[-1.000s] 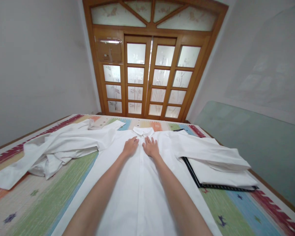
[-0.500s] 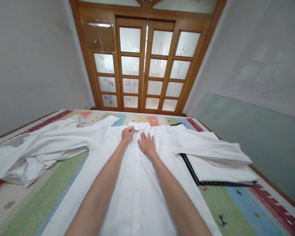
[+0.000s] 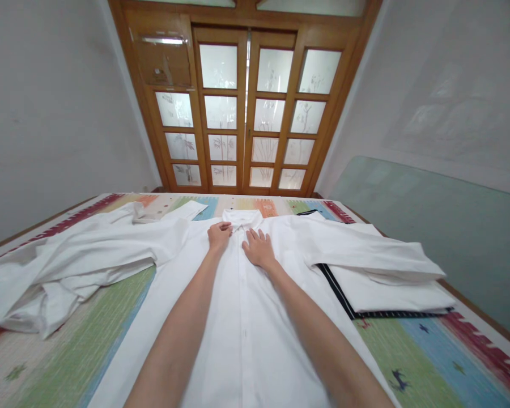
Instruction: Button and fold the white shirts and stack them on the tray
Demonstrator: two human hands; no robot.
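A white button-up shirt (image 3: 216,351) lies spread face up, its collar (image 3: 242,217) at the far end and its button front running toward me. Just left of the collar, my left hand (image 3: 220,235) has its thumb and fingers pinched together on the shirt; the exact bit of cloth between them is hidden. My right hand (image 3: 259,248) rests flat on the shirt just below the collar's right side, fingers spread. Both forearms reach across the shirt's front.
Crumpled white cloth (image 3: 63,306) lies by the left sleeve. A folded white garment with black striped edging (image 3: 391,297) sits partly under the right sleeve. Below is a colourful striped cover (image 3: 433,351). A pale green panel (image 3: 408,198) leans at the right wall; glazed wooden doors (image 3: 244,113) stand beyond.
My left hand has shifted slightly away from the collar's edge, fingers still pinched. The right hand stays flat on the shirt. The whole view has turned a little.
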